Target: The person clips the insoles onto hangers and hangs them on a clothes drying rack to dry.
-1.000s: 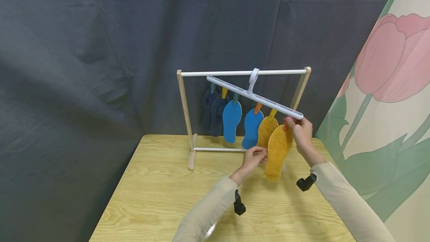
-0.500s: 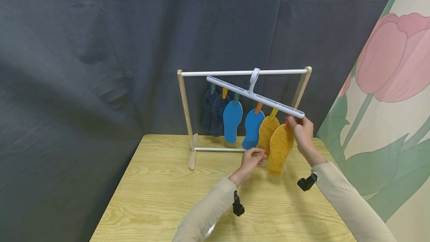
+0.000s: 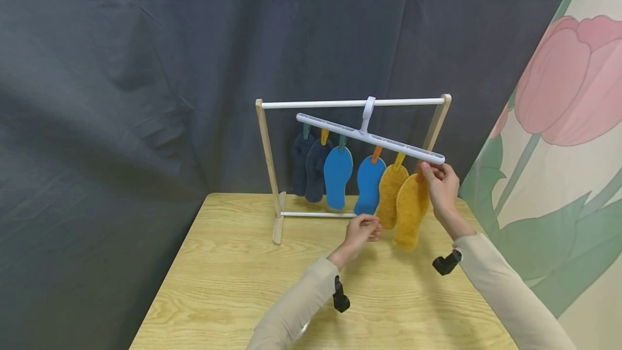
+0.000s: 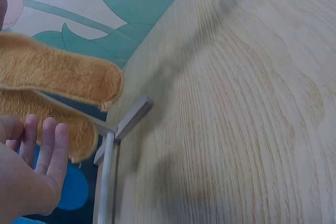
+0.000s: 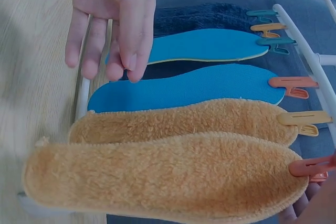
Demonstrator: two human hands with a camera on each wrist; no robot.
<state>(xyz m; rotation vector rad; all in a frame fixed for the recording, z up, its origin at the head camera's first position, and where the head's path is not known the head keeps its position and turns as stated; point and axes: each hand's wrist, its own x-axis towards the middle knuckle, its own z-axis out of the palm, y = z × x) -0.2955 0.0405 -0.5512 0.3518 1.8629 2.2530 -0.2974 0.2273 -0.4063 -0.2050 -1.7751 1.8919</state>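
A white bar hanger hangs tilted from the rack's top rail, its right end low. Insoles hang from it by coloured clothespins: dark furry ones, blue ones and fuzzy yellow ones. At the hanger's right end, my right hand pinches the red clothespin that holds the outermost yellow insole. My left hand, fingers loosely bent and holding nothing, hovers just left of the lower ends of the yellow insoles. In the left wrist view its fingers overlap the inner yellow insole.
The wooden rack with its white top rail and lower bar stands at the back of the wood-grain table. A dark curtain hangs behind; a tulip-printed panel is at the right.
The hanger's right end has risen slightly and moved right with my right hand, its left end dropping a little. My left hand has drawn left, away from the yellow insoles.
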